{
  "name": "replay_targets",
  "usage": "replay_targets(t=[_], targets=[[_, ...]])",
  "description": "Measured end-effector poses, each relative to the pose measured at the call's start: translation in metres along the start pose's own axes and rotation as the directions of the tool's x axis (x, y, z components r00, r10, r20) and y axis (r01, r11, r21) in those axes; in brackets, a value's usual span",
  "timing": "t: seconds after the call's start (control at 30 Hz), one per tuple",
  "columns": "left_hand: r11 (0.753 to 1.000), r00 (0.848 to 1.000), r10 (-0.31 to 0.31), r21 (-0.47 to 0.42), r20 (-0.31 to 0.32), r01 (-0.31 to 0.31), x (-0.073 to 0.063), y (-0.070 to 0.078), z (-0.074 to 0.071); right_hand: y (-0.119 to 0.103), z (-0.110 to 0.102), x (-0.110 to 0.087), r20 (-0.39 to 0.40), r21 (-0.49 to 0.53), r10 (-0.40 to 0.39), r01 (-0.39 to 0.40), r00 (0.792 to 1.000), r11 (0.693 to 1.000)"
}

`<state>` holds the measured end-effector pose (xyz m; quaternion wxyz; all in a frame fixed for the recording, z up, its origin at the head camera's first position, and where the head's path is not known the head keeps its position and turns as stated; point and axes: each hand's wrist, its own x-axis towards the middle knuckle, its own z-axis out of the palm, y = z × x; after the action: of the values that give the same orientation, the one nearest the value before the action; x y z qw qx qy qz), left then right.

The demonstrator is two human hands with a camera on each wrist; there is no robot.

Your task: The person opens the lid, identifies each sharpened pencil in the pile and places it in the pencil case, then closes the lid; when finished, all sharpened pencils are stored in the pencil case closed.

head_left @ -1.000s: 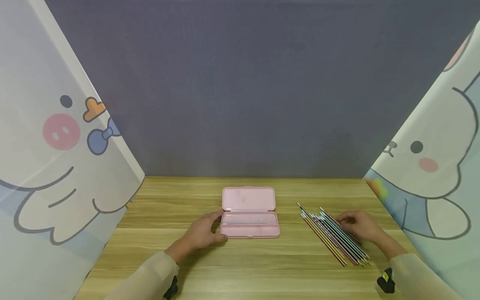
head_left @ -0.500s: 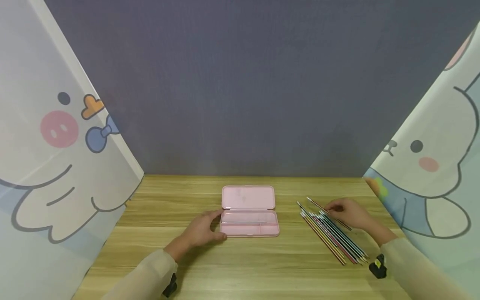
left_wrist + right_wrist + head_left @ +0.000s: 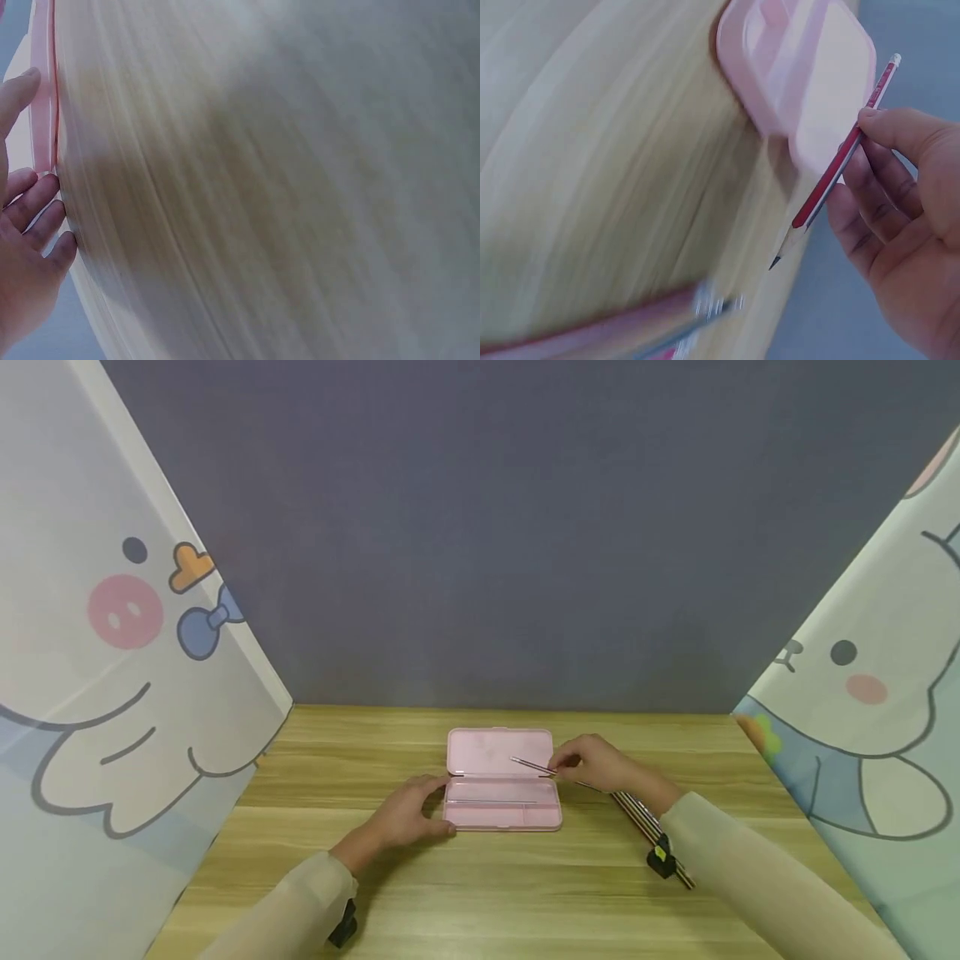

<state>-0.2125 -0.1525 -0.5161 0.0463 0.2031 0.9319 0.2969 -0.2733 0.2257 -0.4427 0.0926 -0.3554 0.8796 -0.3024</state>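
Note:
A pink pencil case (image 3: 504,828) lies open on the table, its lid (image 3: 480,750) folded back. One thin pencil (image 3: 491,802) lies along its inside, beside the divided front compartments. My left hand (image 3: 401,817) grips the case's left end, thumb at the front wall and fingers round the end. My right hand (image 3: 596,763) pinches a red-and-white striped pencil (image 3: 832,176) between thumb and fingers, above the case's right back corner. Its white eraser end points left over the lid in the head view; the sharpened tip points back toward the pile.
Several pencils (image 3: 643,822) lie in a pile on the wooden table (image 3: 487,893) to the right, partly hidden under my right forearm. A dark grey panel (image 3: 480,543) stands behind, with cartoon-printed panels (image 3: 97,710) at both sides.
My right hand has lifted the striped pencil from the pile and carried it left to the case. My left hand has stayed at the case's left end.

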Motion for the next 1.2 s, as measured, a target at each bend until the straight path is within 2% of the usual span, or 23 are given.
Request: replay_targets(t=[0.2,0.37,0.57,0.7,0.83,1.0,1.2], targets=[[1.000,1.000,-0.002,-0.006,0.001,0.002,0.001,-0.002,-0.001,-0.017,0.028,0.036,0.088,-0.034,-0.056,0.059,0.995,0.998],[1.000,1.000,0.015,-0.010,-0.006,-0.015,0.003,-0.002,0.001,-0.028,0.046,0.055,0.135,-0.056,-0.075,0.083,0.988,0.995],[1.000,1.000,0.003,-0.017,-0.008,-0.003,0.004,-0.001,0.001,-0.037,0.065,0.071,0.179,-0.125,-0.031,0.054,0.983,0.991],[1.000,1.000,-0.004,-0.013,-0.009,0.004,0.003,-0.001,0.001,-0.042,0.073,0.076,0.191,-0.193,-0.008,0.046,0.982,0.980],[1.000,1.000,0.002,-0.010,-0.019,-0.002,0.003,-0.001,0.000,-0.047,0.074,0.077,0.174,-0.218,0.012,0.027,0.985,0.976],[1.000,1.000,-0.004,-0.013,-0.023,0.004,0.003,0.000,0.000,-0.048,0.075,0.078,0.178,-0.204,0.025,0.012,0.984,0.979],[1.000,1.000,-0.005,-0.015,-0.019,0.005,0.002,-0.002,0.002,-0.043,0.075,0.076,0.173,-0.159,-0.030,0.058,0.984,0.986]])
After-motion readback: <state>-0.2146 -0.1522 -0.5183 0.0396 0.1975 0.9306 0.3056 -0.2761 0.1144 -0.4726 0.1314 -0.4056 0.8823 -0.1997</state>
